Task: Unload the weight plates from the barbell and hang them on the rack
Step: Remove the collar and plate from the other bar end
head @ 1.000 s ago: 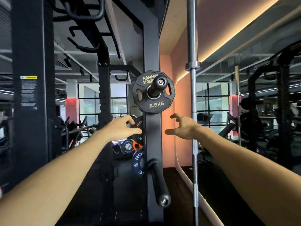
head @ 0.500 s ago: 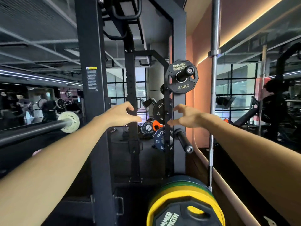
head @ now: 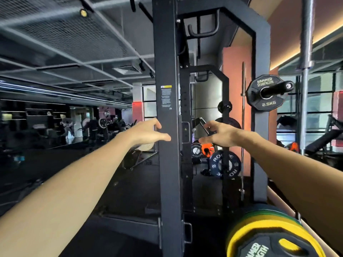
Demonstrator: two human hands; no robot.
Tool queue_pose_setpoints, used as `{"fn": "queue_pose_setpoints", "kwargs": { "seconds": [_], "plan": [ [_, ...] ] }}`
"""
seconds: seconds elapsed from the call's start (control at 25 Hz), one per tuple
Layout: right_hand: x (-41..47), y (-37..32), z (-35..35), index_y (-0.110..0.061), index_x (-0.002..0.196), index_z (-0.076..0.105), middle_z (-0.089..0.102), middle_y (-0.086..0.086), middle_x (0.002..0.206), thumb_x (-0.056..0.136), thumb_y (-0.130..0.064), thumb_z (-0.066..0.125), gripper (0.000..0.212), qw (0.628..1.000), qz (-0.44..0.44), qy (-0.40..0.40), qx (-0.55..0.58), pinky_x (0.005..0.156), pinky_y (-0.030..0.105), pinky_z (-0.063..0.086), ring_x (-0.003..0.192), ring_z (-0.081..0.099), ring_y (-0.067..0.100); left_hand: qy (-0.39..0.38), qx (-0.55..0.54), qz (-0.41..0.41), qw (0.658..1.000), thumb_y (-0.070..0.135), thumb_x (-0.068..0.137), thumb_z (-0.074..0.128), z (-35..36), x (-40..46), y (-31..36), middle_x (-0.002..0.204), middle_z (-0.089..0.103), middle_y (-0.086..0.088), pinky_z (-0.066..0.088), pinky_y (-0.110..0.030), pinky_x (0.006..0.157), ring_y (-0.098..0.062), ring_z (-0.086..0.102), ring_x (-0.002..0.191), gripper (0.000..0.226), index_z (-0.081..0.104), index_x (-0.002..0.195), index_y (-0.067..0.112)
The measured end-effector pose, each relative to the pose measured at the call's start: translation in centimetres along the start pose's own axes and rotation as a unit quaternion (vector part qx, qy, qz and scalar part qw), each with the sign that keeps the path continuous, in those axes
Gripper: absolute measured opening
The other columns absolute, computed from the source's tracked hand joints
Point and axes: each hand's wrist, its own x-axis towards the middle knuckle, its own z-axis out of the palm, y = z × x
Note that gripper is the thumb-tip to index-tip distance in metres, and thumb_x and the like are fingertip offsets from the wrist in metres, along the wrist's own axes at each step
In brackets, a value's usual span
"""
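Between plates: left hand (head: pixel 146 133) and right hand (head: pixel 220 135) both empty, fingers loosely spread; 2.5 kg plate (head: pixel 264 93) hung on rack (head: pixel 168 164) peg, upper right; barbell unseen; next move, judged: fetch another plate

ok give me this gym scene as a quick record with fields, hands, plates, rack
left hand: open, holds nothing, in front of the near rack upright
right hand: open, fingers spread, holds nothing
2.5kg plate: hung on the upper peg of the far upright
yellow and green plates: stacked at bottom right
blue 20 plate: low, behind the rack
steel bar: upright at right
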Motion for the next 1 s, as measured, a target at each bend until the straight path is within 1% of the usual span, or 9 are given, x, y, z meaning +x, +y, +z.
{"fn": "queue_pose_setpoints", "kwargs": {
  "seconds": [0.08,0.16,0.32,0.48,0.56,0.72,0.84,0.92,1.0],
  "plan": [
    [0.8,-3.1,2.9,-0.025,0.139,0.038,0.052,0.008,0.134,0.079,-0.045,0.072,0.072,1.0,0.004,-0.003,0.004,0.104,0.038,0.043,0.115,0.056,0.025,0.0,0.01,-0.001,1.0,0.063,0.073,0.066,-1.9,-0.7,-4.0,0.112,0.059,0.002,0.045,-0.037,0.089,-0.02,0.053,0.106,0.058,0.051,0.12,0.031],
    [1.9,-6.1,6.2,-0.025,0.137,0.039,0.054,0.004,0.129,0.078,-0.046,0.071,0.071,1.0,0.008,-0.007,0.005,0.102,0.041,0.045,0.112,0.059,0.025,-0.005,0.012,-0.001,1.0,0.064,0.074,0.066,-3.2,-0.9,-8.8,0.115,0.057,0.003,0.044,-0.036,0.086,-0.02,0.053,0.106,0.059,0.051,0.121,0.031],
    [4.2,-9.8,11.1,-0.028,0.132,0.042,0.058,0.006,0.124,0.075,-0.054,0.069,0.068,0.999,0.038,0.004,-0.005,0.093,0.037,0.048,0.102,0.062,0.022,-0.03,0.011,0.022,0.999,0.067,0.073,0.065,-4.2,0.8,-15.5,0.12,0.054,0.003,0.044,-0.037,0.089,-0.02,0.053,0.107,0.063,0.05,0.124,0.033],
    [6.8,-11.5,13.9,-0.027,0.14,0.036,0.051,0.004,0.137,0.079,-0.053,0.065,0.072,0.998,0.063,-0.003,-0.008,0.101,0.038,0.044,0.116,0.055,0.024,-0.041,-0.025,0.024,0.999,0.069,0.071,0.064,-4.0,3.7,-19.9,0.12,0.055,0.004,0.045,-0.038,0.091,-0.019,0.055,0.108,0.054,0.051,0.112,0.037],
    [8.2,-12.0,14.9,-0.026,0.141,0.036,0.049,0.003,0.139,0.083,-0.051,0.062,0.068,0.997,0.071,-0.004,-0.015,0.101,0.038,0.044,0.119,0.054,0.025,-0.045,-0.055,0.011,0.997,0.067,0.074,0.063,-3.5,5.4,-22.0,0.119,0.056,0.004,0.045,-0.038,0.091,-0.019,0.057,0.107,0.048,0.053,0.109,0.036],
    [12.6,-11.2,16.5,-0.022,0.139,0.037,0.056,0.005,0.128,0.087,-0.048,0.058,0.062,0.997,0.072,0.001,-0.02,0.088,0.034,0.046,0.102,0.057,0.022,-0.023,-0.074,0.011,0.997,0.054,0.092,0.05,-1.4,9.3,-25.0,0.11,0.056,0.002,0.039,-0.034,0.081,-0.018,0.053,0.102,0.035,0.056,0.112,0.026],
    [16.4,-9.7,17.8,-0.019,0.14,0.036,0.052,0.006,0.133,0.091,-0.045,0.054,0.058,0.997,0.07,-0.002,-0.043,0.091,0.033,0.045,0.108,0.056,0.023,-0.009,-0.067,0.014,0.998,0.044,0.098,0.043,1.0,13.1,-27.2,0.111,0.058,-0.002,0.036,-0.031,0.074,-0.016,0.051,0.092,0.025,0.055,0.112,0.026],
    [19.8,-8.5,18.7,-0.019,0.139,0.037,0.053,0.007,0.132,0.091,-0.045,0.052,0.057,0.996,0.069,-0.004,-0.051,0.091,0.036,0.048,0.103,0.059,0.024,-0.001,-0.07,0.008,0.997,0.04,0.099,0.042,2.7,16.1,-28.4,0.11,0.061,-0.005,0.034,-0.03,0.067,-0.015,0.05,0.084,0.023,0.055,0.111,0.026],
    [23.2,-7.7,19.3,-0.018,0.138,0.037,0.055,0.008,0.13,0.091,-0.045,0.051,0.056,0.996,0.069,-0.005,-0.06,0.089,0.036,0.05,0.1,0.059,0.024,0.006,-0.074,0.005,0.997,0.037,0.1,0.043,4.2,19.1,-29.3,0.118,0.061,-0.006,0.035,-0.03,0.071,-0.021,0.055,0.095,0.025,0.056,0.114,0.022]
  ]
}}
